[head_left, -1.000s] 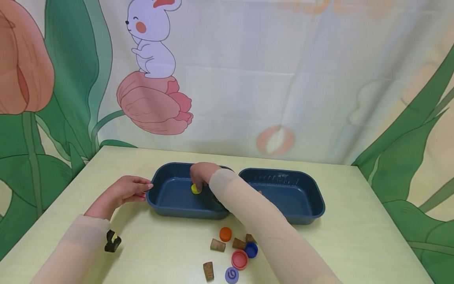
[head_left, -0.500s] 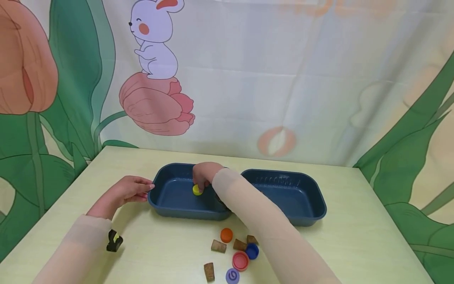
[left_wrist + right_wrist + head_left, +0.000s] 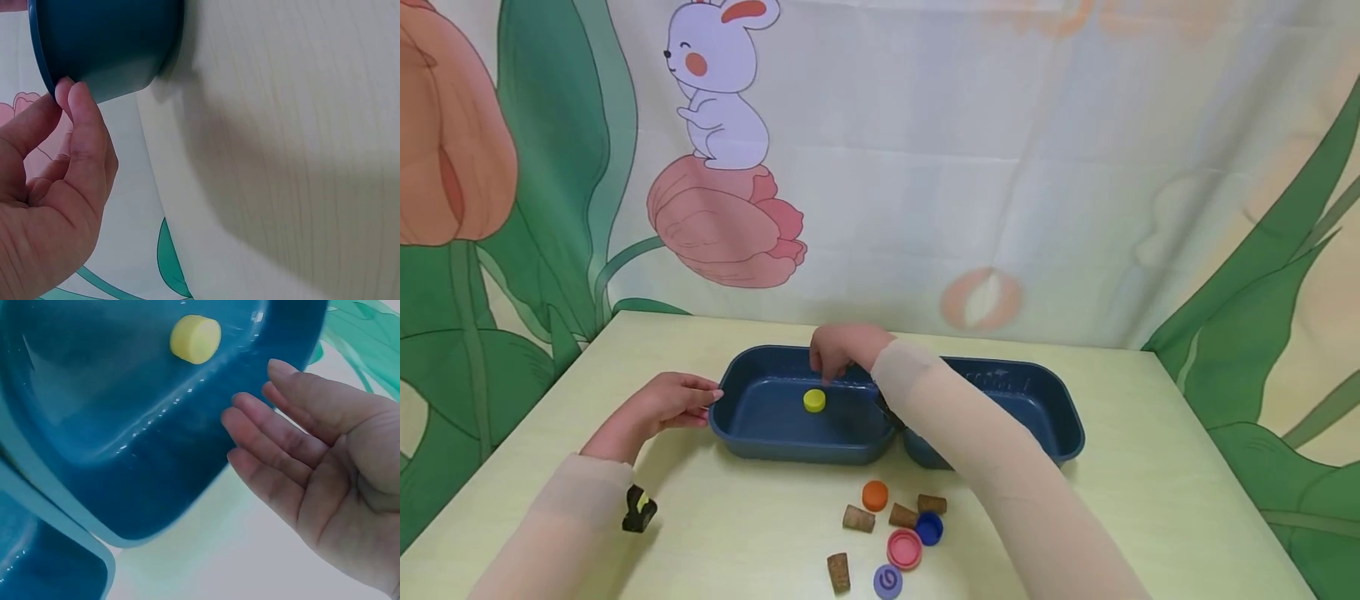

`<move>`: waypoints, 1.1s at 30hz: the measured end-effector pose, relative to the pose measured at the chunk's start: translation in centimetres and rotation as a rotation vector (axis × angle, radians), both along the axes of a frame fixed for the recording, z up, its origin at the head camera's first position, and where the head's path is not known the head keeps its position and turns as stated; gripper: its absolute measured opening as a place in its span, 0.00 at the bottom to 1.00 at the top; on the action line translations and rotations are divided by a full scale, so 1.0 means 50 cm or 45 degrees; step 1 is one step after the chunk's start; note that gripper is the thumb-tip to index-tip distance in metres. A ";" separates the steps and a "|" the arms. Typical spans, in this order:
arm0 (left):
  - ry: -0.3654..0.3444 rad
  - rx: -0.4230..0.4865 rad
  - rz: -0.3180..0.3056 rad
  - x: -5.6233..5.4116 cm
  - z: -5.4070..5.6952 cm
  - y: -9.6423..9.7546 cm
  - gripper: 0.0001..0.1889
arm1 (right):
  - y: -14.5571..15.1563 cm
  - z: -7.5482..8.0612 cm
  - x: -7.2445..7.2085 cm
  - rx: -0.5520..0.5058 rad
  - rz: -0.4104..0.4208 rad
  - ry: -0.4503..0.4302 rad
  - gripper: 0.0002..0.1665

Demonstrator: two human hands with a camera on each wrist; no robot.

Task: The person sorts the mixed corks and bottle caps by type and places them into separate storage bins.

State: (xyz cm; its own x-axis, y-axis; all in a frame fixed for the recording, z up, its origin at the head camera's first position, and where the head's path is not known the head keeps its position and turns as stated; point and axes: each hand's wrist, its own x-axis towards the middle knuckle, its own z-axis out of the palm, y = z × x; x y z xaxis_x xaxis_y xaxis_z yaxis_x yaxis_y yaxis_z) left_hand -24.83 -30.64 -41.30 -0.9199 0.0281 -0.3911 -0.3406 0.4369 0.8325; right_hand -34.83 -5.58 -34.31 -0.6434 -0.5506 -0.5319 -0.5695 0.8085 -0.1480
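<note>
At the near end of the left blue tray (image 3: 760, 417), the left hand (image 3: 673, 398) pinches the rim between thumb and fingers; a light, level hold there should best keep the tray from sliding or tipping. The yellow cap (image 3: 815, 401) lies on that tray's floor, near its middle, while the right hand (image 3: 842, 348) hangs over the tray's back part, fingers loosely apart and gripping nothing. Lifting that hand clear of the tray's walls before any sideways move should avoid bumping the right blue tray (image 3: 1045, 398), just beside it.
</note>
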 end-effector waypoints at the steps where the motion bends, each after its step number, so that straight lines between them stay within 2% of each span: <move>1: -0.003 0.005 0.001 0.000 -0.001 0.000 0.27 | 0.003 0.003 0.002 -0.006 0.025 0.006 0.26; 8: -0.010 0.016 0.016 0.005 -0.012 -0.005 0.27 | 0.032 0.006 0.019 -0.158 0.135 0.079 0.22; 17: 0.007 -0.016 0.000 0.005 -0.005 0.000 0.27 | 0.106 0.030 0.049 -0.396 0.218 0.046 0.19; 24: 0.007 -0.024 -0.006 0.001 0.002 0.001 0.27 | 0.157 0.061 0.075 -0.545 0.208 0.039 0.18; 33: 0.008 -0.015 -0.018 0.001 0.002 0.000 0.27 | 0.219 0.084 0.105 -0.620 0.224 0.067 0.19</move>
State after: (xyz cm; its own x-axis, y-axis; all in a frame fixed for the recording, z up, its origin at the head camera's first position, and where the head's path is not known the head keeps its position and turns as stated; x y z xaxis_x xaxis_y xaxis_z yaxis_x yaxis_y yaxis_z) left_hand -24.78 -30.65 -41.22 -0.9219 0.0365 -0.3856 -0.3290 0.4516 0.8294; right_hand -29.56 5.38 -30.09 -0.5378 -0.8284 -0.1566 -0.7075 0.5445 -0.4505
